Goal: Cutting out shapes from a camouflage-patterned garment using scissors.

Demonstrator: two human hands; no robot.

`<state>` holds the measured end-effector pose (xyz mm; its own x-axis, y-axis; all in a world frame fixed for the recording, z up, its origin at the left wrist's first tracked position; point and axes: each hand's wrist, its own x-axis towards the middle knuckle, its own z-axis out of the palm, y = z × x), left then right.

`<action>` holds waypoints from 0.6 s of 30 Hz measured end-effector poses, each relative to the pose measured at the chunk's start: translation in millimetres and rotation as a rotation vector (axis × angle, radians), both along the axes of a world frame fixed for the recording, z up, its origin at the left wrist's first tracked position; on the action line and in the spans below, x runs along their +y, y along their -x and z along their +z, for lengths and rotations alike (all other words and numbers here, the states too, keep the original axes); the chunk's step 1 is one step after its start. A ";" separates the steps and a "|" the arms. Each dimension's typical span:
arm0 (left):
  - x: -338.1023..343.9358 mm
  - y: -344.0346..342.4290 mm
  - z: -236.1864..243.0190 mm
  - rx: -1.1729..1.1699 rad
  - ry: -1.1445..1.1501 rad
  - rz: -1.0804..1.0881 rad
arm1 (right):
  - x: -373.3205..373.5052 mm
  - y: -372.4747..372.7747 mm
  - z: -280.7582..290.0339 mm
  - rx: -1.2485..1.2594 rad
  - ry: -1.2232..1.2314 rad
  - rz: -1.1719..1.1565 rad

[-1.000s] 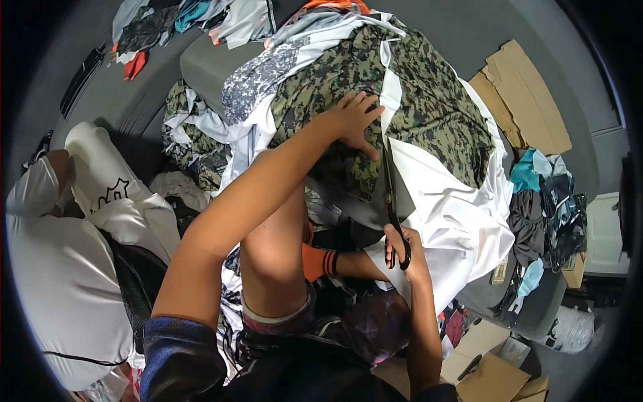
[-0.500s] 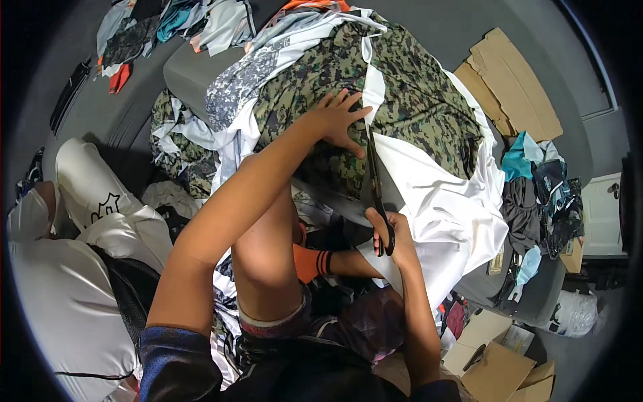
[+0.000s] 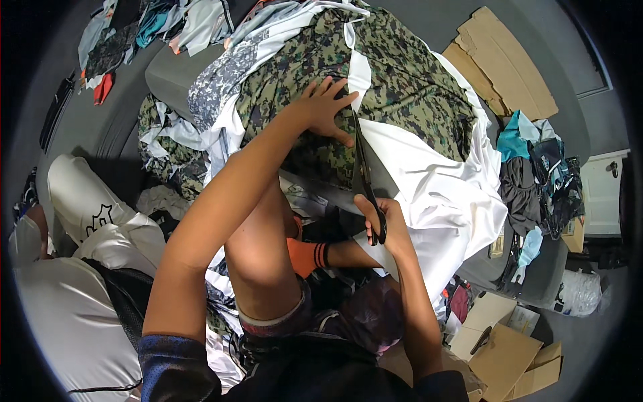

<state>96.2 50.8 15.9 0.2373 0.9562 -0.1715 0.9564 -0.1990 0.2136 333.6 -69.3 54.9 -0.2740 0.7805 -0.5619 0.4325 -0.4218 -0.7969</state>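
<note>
My left hand (image 3: 326, 110) lies with fingers spread on a large camouflage-print fabric (image 3: 295, 74) in green and black. Closed around the handles of long black scissors (image 3: 362, 157) is my right hand (image 3: 388, 224). The blades point away from me and meet the fabric's edge beside my left thumb and fingers. A narrow white strip (image 3: 359, 74) runs up the print from the blade tips. Right of the scissors, loose white fabric (image 3: 442, 194) drapes in folds over the right side. How far the blades are apart is hard to see.
A person in white clothing (image 3: 74, 301) sits close on the left. Folded cardboard (image 3: 502, 60) leans at the back right. A pile of dark and teal clothes (image 3: 532, 174) lies on the grey couch (image 3: 171, 80). Cardboard boxes (image 3: 506, 362) stand at the lower right.
The whole view has shifted slightly, so everything sits a little further left and higher. My left hand stays spread on the fabric, and my right still grips the scissors.
</note>
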 end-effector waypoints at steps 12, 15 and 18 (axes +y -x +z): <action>1.0 1.2 1.0 -0.012 0.016 0.001 | 7.1 1.1 -1.7 0.010 -0.032 0.008; 1.1 1.7 0.8 -0.028 0.016 -0.004 | 7.0 0.6 -1.3 0.000 -0.016 -0.002; 2.1 1.9 0.4 -0.018 0.006 -0.004 | 6.5 2.3 -1.6 0.002 -0.042 0.011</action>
<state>94.3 52.8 16.3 0.2445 0.9541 -0.1729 0.9516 -0.2018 0.2318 331.2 -62.8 53.2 -0.2840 0.8001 -0.5284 0.4357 -0.3833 -0.8144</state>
